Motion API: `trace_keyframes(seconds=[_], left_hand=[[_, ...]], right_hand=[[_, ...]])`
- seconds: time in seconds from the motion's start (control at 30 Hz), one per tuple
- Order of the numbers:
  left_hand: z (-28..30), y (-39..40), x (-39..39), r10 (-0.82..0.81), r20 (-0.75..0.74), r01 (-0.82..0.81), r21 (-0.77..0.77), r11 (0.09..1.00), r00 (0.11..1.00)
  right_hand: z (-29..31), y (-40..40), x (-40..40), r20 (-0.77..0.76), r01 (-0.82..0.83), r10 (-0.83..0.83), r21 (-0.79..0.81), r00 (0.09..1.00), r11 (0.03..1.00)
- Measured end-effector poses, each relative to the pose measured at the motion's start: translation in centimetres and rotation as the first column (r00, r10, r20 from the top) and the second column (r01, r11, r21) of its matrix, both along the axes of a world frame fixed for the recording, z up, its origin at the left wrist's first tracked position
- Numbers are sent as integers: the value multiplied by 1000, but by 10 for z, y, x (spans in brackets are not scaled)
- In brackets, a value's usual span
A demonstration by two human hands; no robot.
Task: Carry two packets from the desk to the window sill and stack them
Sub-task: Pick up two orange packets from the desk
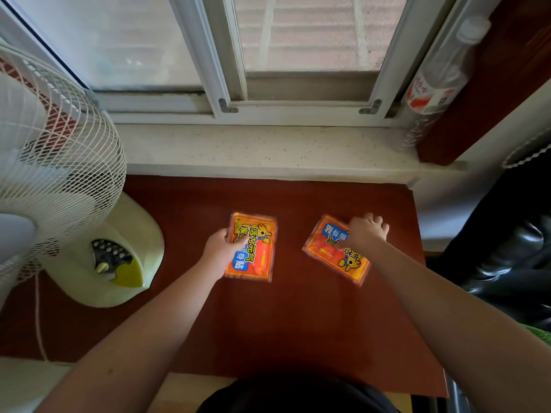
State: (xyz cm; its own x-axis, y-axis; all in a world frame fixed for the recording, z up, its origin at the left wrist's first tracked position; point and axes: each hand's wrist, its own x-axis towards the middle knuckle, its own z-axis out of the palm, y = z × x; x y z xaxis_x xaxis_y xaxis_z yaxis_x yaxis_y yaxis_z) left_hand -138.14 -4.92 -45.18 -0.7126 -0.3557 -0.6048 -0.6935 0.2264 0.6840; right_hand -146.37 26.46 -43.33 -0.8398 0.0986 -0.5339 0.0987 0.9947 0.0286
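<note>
Two orange packets with blue labels and a cartoon figure lie on the dark red desk (298, 308). The left packet (256, 251) lies nearly square to the desk edge; my left hand (222, 250) grips its left edge, thumb on top. The right packet (331, 257) is turned at an angle; my right hand (365, 232) rests on its far right corner with fingers curled over the edge. Both packets still touch the desk. The speckled white window sill (268, 147) runs along the desk's far side, bare in the middle.
A white fan (53, 144) with a pale green base (119, 257) stands at the desk's left. A clear plastic bottle (438, 81) stands at the sill's right end against a dark wooden frame. A black chair (507, 257) is to the right.
</note>
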Motion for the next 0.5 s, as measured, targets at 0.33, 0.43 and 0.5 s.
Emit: trace_keyframes(seconds=[0.33,0.43,0.5], left_hand=[[5,7,26,18,-32,-11,198,980,999],[11,14,34,41,-31,-33,226,974,999],[17,19,38,68,-22,-59,302,952,997]], right_hand=[[6,34,24,119,143,-107,-357,987,923],[0,45,39,196,240,-160,-508,967,827],[-3,49,54,297,379,-239,-642,924,667]])
